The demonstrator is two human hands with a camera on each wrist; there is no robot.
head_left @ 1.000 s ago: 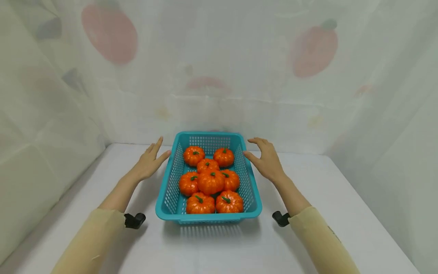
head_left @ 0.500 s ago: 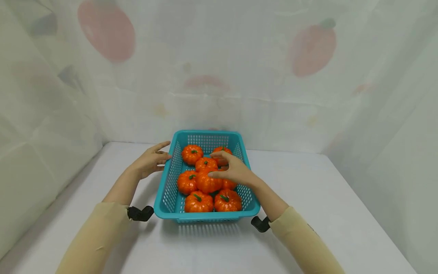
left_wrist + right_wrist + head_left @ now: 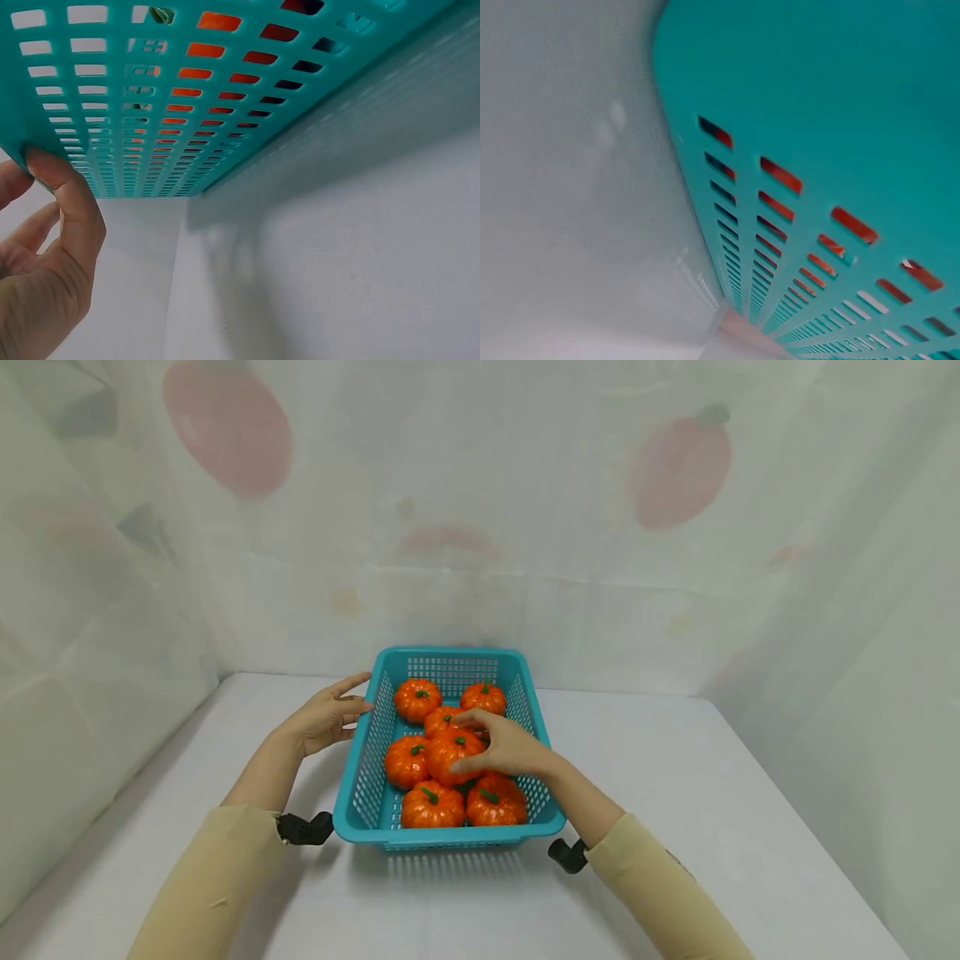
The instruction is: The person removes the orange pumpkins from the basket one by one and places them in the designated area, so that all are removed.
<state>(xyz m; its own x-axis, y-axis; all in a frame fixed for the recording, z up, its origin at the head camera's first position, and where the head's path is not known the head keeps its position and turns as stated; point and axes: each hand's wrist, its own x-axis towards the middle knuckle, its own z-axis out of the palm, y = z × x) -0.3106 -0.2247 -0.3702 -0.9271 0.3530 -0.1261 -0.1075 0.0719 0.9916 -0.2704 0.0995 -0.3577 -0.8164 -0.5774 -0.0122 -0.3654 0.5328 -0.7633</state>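
Observation:
A turquoise plastic basket (image 3: 450,838) with perforated walls stands on the white table. Several shiny orange pumpkins with green stems lie in it, one pumpkin (image 3: 444,758) on top of others near the middle. My left hand (image 3: 322,723) holds the basket's left rim; in the left wrist view its thumb (image 3: 79,206) bends against the rim. Inside the basket my right hand (image 3: 513,748) grips the top pumpkin, thumb on the near side and fingers on the far side. It covers part of a pumpkin beneath. The right wrist view shows mostly the basket's outer wall (image 3: 817,90).
A white table surface (image 3: 645,777) spreads around the basket. Pale curtains with faded fruit prints (image 3: 225,431) hang behind and at both sides. A black wrist camera (image 3: 306,828) sits by the left sleeve, another camera (image 3: 567,855) by the right one.
My right hand has come from beside the basket over its right rim and down onto the top pumpkin. My left hand has moved right onto the left rim and taken hold.

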